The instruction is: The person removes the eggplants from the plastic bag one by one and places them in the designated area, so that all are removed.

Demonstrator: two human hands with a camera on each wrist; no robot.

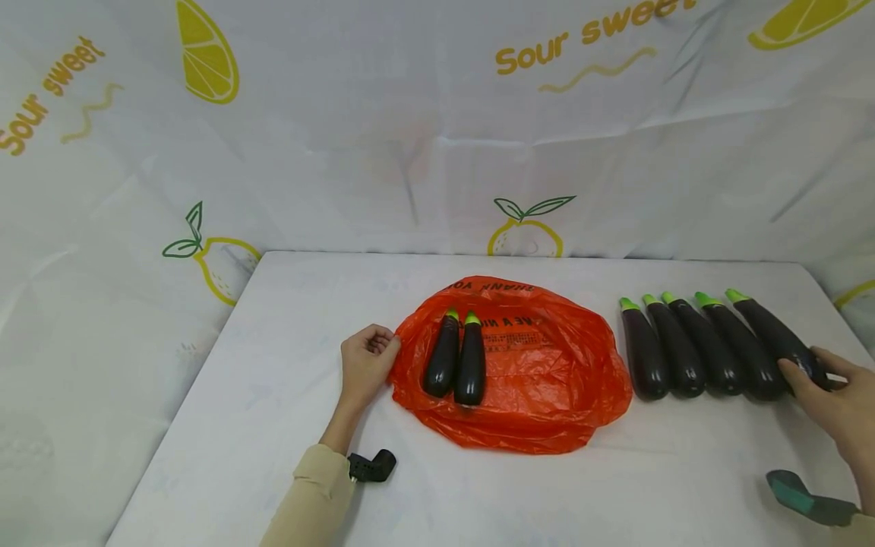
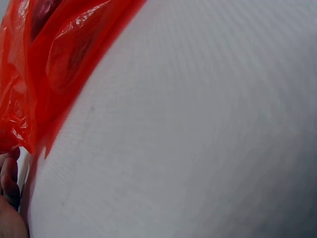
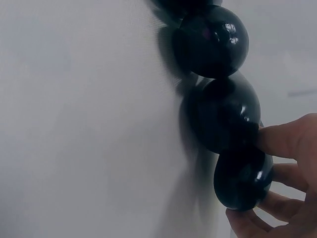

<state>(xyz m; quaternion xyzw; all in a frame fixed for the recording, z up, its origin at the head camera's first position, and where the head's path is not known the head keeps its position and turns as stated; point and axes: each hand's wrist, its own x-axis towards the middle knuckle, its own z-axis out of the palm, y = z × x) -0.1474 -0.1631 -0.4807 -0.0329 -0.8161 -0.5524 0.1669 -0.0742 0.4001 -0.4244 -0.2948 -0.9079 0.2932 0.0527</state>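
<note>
A red plastic bag [image 1: 540, 380] lies spread open in the middle of the table, with two eggplants [image 1: 440, 357] side by side in its left part. My left hand [image 1: 369, 361] pinches the bag's left edge, fingers curled. In the left wrist view, the bag [image 2: 64, 59] hangs in folds beside the fingertips [image 2: 9, 171]. To the right of the bag, several eggplants [image 1: 704, 346] lie in a slanted row, green stem ends pointing away. My right hand [image 1: 841, 395] grips the rightmost eggplant [image 1: 775, 327] near its thick end. The right wrist view shows thumb and fingers around this eggplant [image 3: 242, 178].
A white cloth covers the table [image 1: 273, 304]. Behind it hangs a white curtain [image 1: 342, 152] printed with lemons and lettering. Each wrist carries a small dark device, one on the left [image 1: 374, 466] and one on the right [image 1: 807, 497].
</note>
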